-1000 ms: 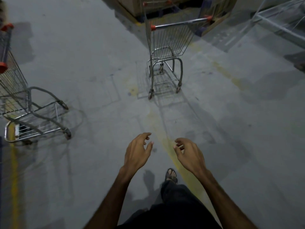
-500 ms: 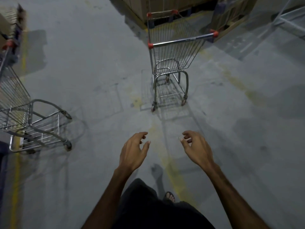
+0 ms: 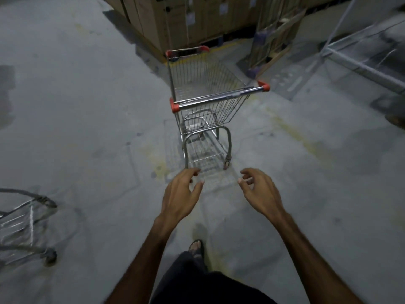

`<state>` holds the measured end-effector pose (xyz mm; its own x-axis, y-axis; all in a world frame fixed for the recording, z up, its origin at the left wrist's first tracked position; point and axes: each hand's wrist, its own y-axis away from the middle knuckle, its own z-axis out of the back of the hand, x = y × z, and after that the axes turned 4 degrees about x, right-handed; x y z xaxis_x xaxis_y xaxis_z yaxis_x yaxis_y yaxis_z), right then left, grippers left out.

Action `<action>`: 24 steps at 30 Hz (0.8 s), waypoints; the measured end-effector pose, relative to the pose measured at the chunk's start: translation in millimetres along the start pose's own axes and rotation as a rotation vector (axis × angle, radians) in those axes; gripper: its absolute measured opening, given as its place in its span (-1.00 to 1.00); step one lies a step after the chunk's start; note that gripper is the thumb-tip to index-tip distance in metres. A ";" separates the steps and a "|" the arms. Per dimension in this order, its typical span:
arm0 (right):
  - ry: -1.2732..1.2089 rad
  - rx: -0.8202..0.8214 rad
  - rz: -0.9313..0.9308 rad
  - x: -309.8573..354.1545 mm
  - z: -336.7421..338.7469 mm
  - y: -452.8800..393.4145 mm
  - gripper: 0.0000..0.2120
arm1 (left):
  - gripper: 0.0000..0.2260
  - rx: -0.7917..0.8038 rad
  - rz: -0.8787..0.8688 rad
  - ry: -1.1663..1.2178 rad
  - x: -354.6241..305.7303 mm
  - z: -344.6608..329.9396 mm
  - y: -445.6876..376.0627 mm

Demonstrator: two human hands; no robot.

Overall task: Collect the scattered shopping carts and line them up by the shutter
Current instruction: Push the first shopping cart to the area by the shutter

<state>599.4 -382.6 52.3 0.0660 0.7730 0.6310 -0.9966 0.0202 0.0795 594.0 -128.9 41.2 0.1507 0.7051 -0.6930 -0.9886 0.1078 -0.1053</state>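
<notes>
Both hands [image 3: 221, 189] empty; cart [image 3: 210, 106] nearer than before.

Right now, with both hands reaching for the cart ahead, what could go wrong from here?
1. Neither the left hand nor the right hand holds the handle yet; a clumsy touch could roll the shopping cart away.
2. Stacked cartons and leaning boards stand just beyond it, so a hard push may hit them.
3. A second cart sits low on the left; a turn that way could clip it.
</notes>
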 end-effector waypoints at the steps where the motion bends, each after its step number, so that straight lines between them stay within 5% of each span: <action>1: -0.001 -0.016 -0.005 4.0 4.7 -14.9 -0.76 | -0.70 0.009 -0.025 0.009 -0.7 2.1 -22.3; 14: 0.016 -0.047 -0.002 -2.2 32.2 -174.9 -0.72 | -0.72 0.030 -0.115 -0.071 3.0 -3.2 -199.4; 24: 0.292 -0.027 0.373 -28.8 84.3 -370.0 -0.61 | -0.66 -0.140 -0.029 -0.280 -3.8 -22.5 -321.8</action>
<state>970.3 -465.8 69.8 -0.3091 0.8765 0.3692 -0.9509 -0.2790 -0.1337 911.5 -182.1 61.6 0.1541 0.8708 -0.4669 -0.9714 0.0472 -0.2327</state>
